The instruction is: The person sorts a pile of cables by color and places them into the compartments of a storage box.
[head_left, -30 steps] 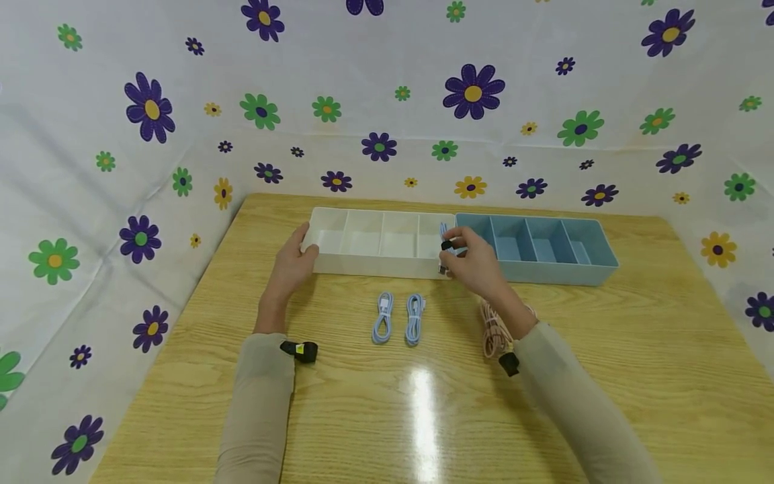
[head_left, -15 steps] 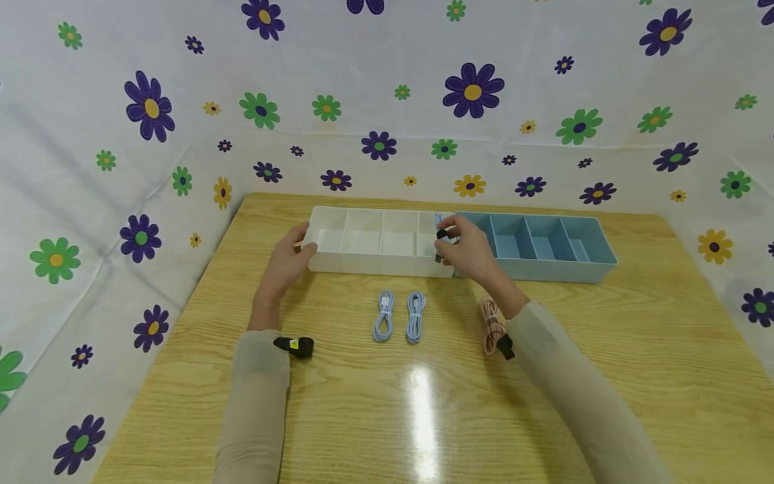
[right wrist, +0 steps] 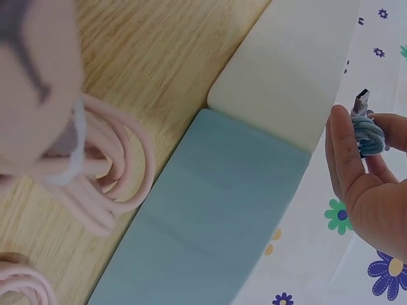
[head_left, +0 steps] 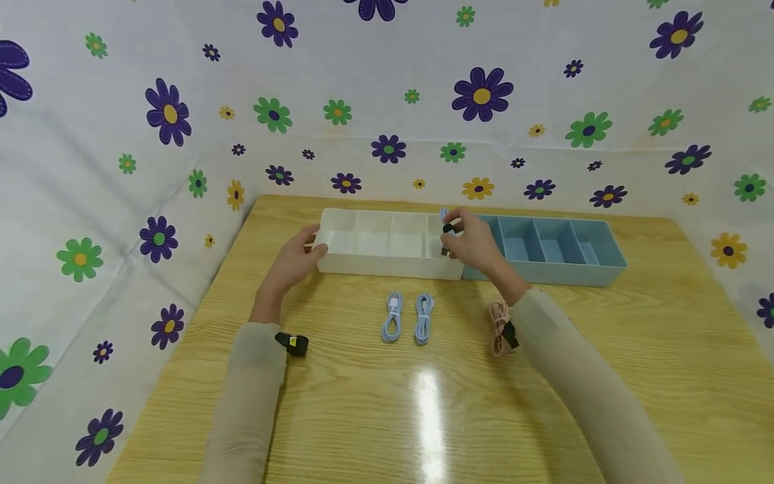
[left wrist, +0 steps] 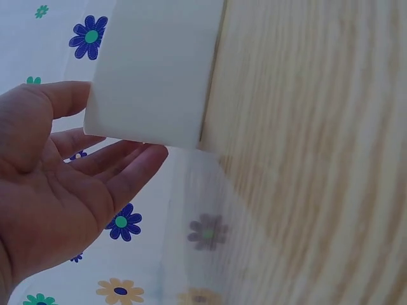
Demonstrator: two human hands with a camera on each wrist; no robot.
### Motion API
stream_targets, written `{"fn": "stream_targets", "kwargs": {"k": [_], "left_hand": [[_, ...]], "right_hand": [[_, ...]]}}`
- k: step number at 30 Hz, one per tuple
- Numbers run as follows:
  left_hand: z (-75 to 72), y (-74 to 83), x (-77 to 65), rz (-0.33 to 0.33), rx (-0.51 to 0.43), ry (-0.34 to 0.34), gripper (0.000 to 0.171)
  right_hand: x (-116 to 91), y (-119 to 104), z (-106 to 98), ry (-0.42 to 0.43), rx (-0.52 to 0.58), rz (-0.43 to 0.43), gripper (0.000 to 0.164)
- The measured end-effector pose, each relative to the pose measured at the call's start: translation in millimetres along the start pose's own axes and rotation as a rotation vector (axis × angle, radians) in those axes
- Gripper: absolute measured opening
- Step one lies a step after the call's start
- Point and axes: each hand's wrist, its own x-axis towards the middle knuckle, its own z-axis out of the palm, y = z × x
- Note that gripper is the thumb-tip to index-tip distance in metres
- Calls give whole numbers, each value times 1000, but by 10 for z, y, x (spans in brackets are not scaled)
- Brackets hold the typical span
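Observation:
My left hand [head_left: 294, 257] grips the left end of the white divided box [head_left: 390, 266], its thumb over the rim at the front corner and its fingers against the outside of the end wall. Over the box's rightmost compartment, my right hand [head_left: 474, 240] pinches a coiled light-blue USB cable [right wrist: 369, 135] between thumb and fingers. The cable's metal plug [right wrist: 361, 101] sticks out from the bundle, above the rim. Two more light-blue cables, a left one [head_left: 392, 317] and a right one [head_left: 423, 320], lie coiled on the table before the box.
A blue divided box [head_left: 562, 273] adjoins the white one on the right. Beneath my right forearm, coiled pink cables [head_left: 499, 329] lie on the wooden table [head_left: 363, 410]. A white flowered cloth [head_left: 363, 74] hangs behind and at both sides.
My right hand has shifted slightly left with the cable, over the white box's last compartment. My left hand stays at the box's end. The head view has swung slightly left.

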Motion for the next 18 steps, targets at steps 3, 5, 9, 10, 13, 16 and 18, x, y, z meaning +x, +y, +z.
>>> {"fn": "stream_targets", "kwargs": {"k": [3, 5, 9, 10, 13, 16, 18], "left_hand": [[16, 4, 16, 5, 0, -19, 62], [25, 2, 15, 9, 1, -33, 63], [21, -7, -5, 2, 1, -34, 63], [16, -6, -10, 3, -1, -31, 63], [-4, -1, -9, 5, 4, -19, 63], [-20, 17, -5, 8, 3, -25, 63], [-28, 34, -3, 5, 3, -31, 63]], "right_hand": [[31, 20, -5, -2, -16, 0, 37], [45, 32, 1, -4, -22, 6, 37], [79, 47, 30, -3, -31, -2, 36], [86, 43, 35, -4, -33, -4, 36], [114, 22, 49, -7, -43, -4, 36], [132, -4, 52, -18, -55, 20, 36], [149, -16, 53, -22, -66, 33, 36]]}}
